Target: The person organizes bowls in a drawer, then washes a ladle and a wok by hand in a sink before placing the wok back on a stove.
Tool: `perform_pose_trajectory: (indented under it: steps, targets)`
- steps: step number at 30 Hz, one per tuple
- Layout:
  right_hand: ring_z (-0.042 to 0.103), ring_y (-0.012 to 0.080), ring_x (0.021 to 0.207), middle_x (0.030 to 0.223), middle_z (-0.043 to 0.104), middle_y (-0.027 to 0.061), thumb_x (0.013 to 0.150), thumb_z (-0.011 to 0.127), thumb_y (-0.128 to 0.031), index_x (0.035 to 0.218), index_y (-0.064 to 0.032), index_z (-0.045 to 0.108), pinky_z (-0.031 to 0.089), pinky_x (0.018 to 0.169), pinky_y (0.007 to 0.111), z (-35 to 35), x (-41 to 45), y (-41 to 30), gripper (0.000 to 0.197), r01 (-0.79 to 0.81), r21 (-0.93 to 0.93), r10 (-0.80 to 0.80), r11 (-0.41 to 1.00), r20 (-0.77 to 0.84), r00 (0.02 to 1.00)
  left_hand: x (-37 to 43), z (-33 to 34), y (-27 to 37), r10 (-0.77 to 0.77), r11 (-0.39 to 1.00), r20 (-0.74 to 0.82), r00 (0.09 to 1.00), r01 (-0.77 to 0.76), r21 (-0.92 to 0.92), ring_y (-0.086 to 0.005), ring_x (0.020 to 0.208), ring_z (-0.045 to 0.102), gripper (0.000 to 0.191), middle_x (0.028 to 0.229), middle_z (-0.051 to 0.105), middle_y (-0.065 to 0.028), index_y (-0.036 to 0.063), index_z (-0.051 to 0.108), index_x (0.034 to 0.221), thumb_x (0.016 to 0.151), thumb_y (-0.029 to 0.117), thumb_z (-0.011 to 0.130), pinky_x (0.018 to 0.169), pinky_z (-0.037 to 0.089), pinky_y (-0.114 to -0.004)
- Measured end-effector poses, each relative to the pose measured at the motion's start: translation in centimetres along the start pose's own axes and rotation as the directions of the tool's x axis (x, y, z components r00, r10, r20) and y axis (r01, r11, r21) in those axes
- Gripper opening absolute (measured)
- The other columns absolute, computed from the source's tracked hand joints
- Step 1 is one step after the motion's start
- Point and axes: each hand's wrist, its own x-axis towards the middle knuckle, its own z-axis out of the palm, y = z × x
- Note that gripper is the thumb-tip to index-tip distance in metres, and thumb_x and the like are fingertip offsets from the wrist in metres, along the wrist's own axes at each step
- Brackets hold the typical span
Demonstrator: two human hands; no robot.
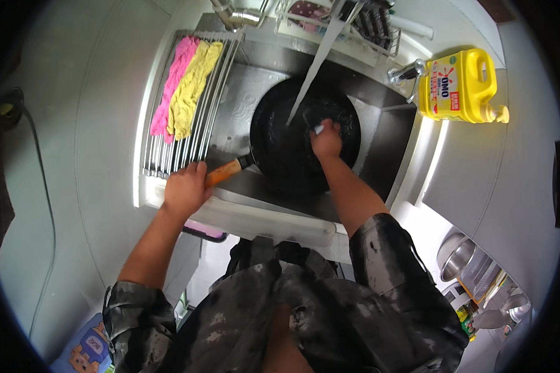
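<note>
A black frying pan or wok [284,158] lies in the stainless steel sink [235,107], with water from the faucet [345,11] running into it. My left hand [186,186] is closed around the pan's orange-brown handle [223,173], at the sink's front left edge. Inside the pan, at its right half, is my right hand [326,140], fingers bent against a small whitish thing [318,129]; what it is cannot be told. Water ripples over the pan's dark inside.
A metal roll-up rack [210,100] spans the sink's left side, bearing a pink cloth [177,88] and a yellow cloth [193,91]. A yellow OMO detergent jug [476,86] stands on the right counter beside a metal fixture [407,72]. Behind the sink is a wire basket [303,23].
</note>
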Motion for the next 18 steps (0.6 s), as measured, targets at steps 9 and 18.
perform_pose_trajectory:
  steps: [9,18]
  targets:
    - [0.055,0.0361,0.094,0.104,0.052,0.0163,0.067,0.072,-0.025,0.102,-0.0107,0.048,0.046,0.079,0.044,-0.5,2.5,1.7,0.045,0.261,0.085,-0.260,0.962,-0.021,0.965,3.6,-3.5,-1.8,0.004,0.994,-0.035,0.999,0.000,0.108,-0.0319,0.061,0.060,0.042,0.069,0.060,-0.0113,0.0066,0.047,0.097,0.069,0.027,0.071,0.054,0.048,-0.040]
    - [0.055,0.0367,0.089,0.099,0.052,0.0154,0.067,0.071,-0.027,0.098,-0.0110,0.049,0.045,0.079,0.043,-2.4,1.5,5.9,0.041,0.518,0.061,-0.510,0.853,0.309,0.803,8.0,-3.2,-1.5,-0.049,0.970,0.035,0.998,0.039,0.241,-0.0261,0.057,0.062,0.067,0.059,0.060,-0.0084,0.0073,0.058,0.069,0.064,0.074,0.052,0.051,0.050,-0.036]
